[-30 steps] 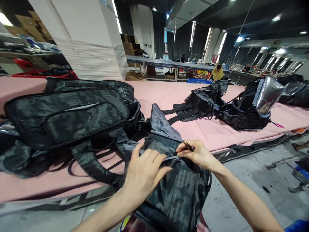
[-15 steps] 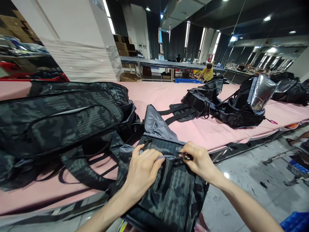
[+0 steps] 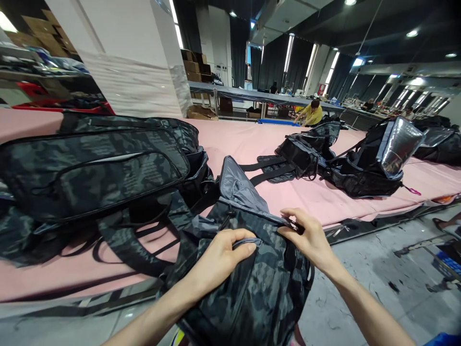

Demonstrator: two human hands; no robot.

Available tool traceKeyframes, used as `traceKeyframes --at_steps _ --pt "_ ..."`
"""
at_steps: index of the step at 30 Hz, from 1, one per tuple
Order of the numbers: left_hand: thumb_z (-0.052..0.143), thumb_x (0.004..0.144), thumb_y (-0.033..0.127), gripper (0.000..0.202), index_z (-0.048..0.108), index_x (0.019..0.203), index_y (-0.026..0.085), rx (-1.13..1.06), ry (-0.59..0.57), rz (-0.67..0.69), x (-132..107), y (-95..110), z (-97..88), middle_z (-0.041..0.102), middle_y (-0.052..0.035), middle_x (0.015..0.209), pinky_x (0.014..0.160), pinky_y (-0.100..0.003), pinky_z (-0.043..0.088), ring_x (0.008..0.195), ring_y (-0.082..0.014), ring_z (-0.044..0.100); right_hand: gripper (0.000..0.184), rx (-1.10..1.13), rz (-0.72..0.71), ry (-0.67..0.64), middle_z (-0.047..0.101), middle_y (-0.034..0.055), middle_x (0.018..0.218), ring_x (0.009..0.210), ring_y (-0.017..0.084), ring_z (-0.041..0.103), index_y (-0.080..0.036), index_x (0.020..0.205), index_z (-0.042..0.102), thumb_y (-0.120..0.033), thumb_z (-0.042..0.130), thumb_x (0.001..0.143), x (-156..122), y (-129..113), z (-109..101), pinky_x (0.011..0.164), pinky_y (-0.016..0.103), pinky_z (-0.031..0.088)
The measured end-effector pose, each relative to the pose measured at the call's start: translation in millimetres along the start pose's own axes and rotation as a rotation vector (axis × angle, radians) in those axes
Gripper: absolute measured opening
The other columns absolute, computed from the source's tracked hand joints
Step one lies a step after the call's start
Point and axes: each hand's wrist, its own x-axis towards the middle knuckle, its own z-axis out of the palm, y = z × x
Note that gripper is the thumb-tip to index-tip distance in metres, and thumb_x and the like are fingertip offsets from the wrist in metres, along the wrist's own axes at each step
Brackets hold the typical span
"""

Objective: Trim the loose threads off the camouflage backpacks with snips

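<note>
A dark camouflage backpack (image 3: 266,283) hangs over the table's near edge in front of me, its grey-lined flap (image 3: 239,185) folded back. My left hand (image 3: 225,254) pinches a grey-trimmed fabric edge on the backpack between thumb and fingers. Over the bag's upper right corner, my right hand (image 3: 306,235) is closed around a small dark tool (image 3: 296,226), which looks like thread snips; the fingers cover most of it. My right fingertips are close to the seam by the opening, and I cannot tell whether they touch it.
A large camouflage bag (image 3: 118,178) lies on the pink-covered table (image 3: 230,137) to the left. Farther right are an open black bag (image 3: 302,154) and another with a silver lining (image 3: 401,146). A person in yellow (image 3: 311,114) bends beyond the table.
My right hand has moved up and right, away from my left hand, with the small dark tool. My left hand has shifted slightly right, still pinching fabric. The view has tilted a little.
</note>
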Motion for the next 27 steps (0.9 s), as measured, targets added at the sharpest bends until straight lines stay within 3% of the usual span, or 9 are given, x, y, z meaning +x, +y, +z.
traceKeyframes --at_steps 2,4,6,12,27 --pt "0.057 0.071 0.035 0.023 0.064 0.08 0.014 -0.219 -0.067 -0.049 1.0 1.5 0.7 0.06 -0.0002 0.074 0.065 -0.023 0.036 0.069 -0.0144 0.05 0.04 -0.134 -0.07 0.05 0.061 0.0069 0.105 0.093 0.02 0.059 -0.021 0.117 0.049 -0.034 0.059 0.08 -5.3 -3.2 -8.3 0.076 0.03 0.047" --pt "0.062 0.067 0.034 0.023 0.063 0.076 0.013 -0.349 -0.121 -0.095 2.2 1.1 2.3 0.057 0.0011 0.067 0.061 -0.022 0.034 0.063 -0.0116 0.047 0.032 -0.213 -0.161 0.058 0.061 0.0072 0.101 0.088 0.018 0.059 -0.02 0.114 0.049 -0.029 0.054 0.084 -10.7 -5.2 -15.3 0.072 0.03 0.046" --pt "0.064 0.064 0.033 0.023 0.062 0.073 0.012 -0.405 -0.144 -0.126 3.5 -1.0 3.7 0.055 0.0016 0.064 0.06 -0.021 0.032 0.061 -0.0103 0.045 0.02 -0.237 -0.285 0.072 0.062 0.0067 0.095 0.084 0.017 0.059 -0.019 0.105 0.053 -0.023 0.052 0.086 -14.3 -5.8 -20.8 0.07 0.028 0.044" --pt "0.064 0.065 0.031 0.021 0.062 0.072 0.012 -0.422 -0.122 -0.115 6.8 -7.0 5.1 0.053 0.0021 0.063 0.06 -0.021 0.03 0.06 -0.0094 0.043 0.011 -0.425 -0.613 0.069 0.066 0.0009 0.082 0.073 0.012 0.056 -0.021 0.093 0.06 -0.016 0.057 0.084 -13.4 -11.6 -27.0 0.066 0.03 0.033" --pt "0.062 0.064 0.031 0.02 0.061 0.069 0.012 -0.415 -0.139 -0.105 9.6 -7.3 5.2 0.048 0.0031 0.059 0.057 -0.022 0.027 0.056 -0.0091 0.038 0.019 -0.533 -0.681 -0.064 0.067 0.0002 0.087 0.074 0.013 0.05 -0.022 0.096 0.061 -0.012 0.047 0.087 -5.7 -17.2 -19.8 0.067 0.032 0.027"
